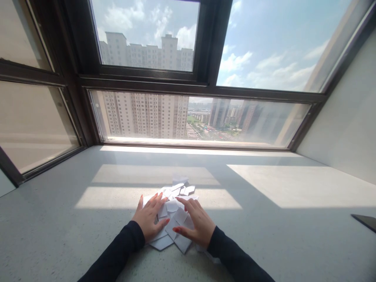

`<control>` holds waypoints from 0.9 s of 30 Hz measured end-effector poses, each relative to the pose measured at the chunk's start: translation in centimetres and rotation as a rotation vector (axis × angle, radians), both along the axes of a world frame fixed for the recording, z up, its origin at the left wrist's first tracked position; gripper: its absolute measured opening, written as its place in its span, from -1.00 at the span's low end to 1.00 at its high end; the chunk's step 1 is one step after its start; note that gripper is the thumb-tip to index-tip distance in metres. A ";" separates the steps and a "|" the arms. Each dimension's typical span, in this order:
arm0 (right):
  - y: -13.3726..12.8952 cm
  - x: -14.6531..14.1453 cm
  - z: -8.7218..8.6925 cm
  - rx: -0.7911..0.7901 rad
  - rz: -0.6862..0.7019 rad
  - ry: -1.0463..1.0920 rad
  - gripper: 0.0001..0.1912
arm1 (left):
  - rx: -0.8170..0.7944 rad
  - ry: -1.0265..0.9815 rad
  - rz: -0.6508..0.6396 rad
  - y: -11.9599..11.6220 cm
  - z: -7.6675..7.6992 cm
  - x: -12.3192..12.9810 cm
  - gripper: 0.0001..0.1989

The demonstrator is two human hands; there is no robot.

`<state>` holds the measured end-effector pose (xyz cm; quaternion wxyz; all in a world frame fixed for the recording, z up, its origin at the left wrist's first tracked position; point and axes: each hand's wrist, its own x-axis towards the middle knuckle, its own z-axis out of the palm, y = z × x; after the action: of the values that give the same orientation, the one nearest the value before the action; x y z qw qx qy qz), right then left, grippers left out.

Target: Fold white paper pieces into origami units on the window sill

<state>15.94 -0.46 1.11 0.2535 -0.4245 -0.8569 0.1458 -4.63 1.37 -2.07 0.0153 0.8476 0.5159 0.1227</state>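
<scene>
A loose heap of folded white papers (176, 217) lies on the pale speckled surface at the lower middle. My left hand (150, 215) rests on the heap's left side, palm down, with its fingers spread. On the right side, my right hand (197, 221) is over the papers, its fingers bent and its thumb apart from them. Neither hand grips a paper. Several pieces stick out beyond the hands, toward the window and toward me. Part of the heap is hidden under both hands.
The papers lie on a wide pale sill (264, 235) crossed by sunlight and shadow. Dark window frames (205, 147) border its far side and left. A white wall (346, 113) rises at the right. A flat dark object (366, 222) lies at the right edge.
</scene>
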 end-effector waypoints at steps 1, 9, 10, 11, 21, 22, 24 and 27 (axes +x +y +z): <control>-0.2 0.0 0.1 0.024 0.025 -0.043 -0.28 | 0.000 0.007 -0.017 0.0 0.1 0.0 -0.38; 1.3 1.3 -0.9 0.037 -0.175 -0.312 -0.50 | 0.012 0.009 -0.070 -0.2 0.7 0.3 -0.27; 1.6 1.5 -1.0 0.052 -0.231 -0.297 -0.52 | 0.009 0.005 -0.072 -0.2 0.7 0.2 -0.29; 2.0 1.7 -1.0 0.065 -0.277 -0.272 -0.53 | 0.002 0.003 -0.078 -0.2 0.8 0.2 -0.31; 6.8 -0.2 -1.1 0.003 -0.205 -0.293 -0.48 | -0.030 -0.025 -0.051 -0.3 0.6 0.9 -0.01; 6.9 -0.5 -1.0 0.004 -0.199 -0.311 -0.50 | -0.031 -0.021 -0.057 -0.2 0.6 0.7 0.00; 6.6 -0.8 -0.5 0.024 -0.194 -0.322 -0.55 | -0.024 -0.016 -0.056 0.2 0.6 0.3 -0.01; 5.5 -0.2 0.6 0.037 -0.161 -0.295 -0.59 | 0.018 -0.019 -0.024 0.6 0.9 -0.4 -0.07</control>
<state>15.70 5.01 1.67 0.1435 -0.5038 -0.8506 0.0453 -5.06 1.95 -1.17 0.0142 0.8528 0.5042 0.1355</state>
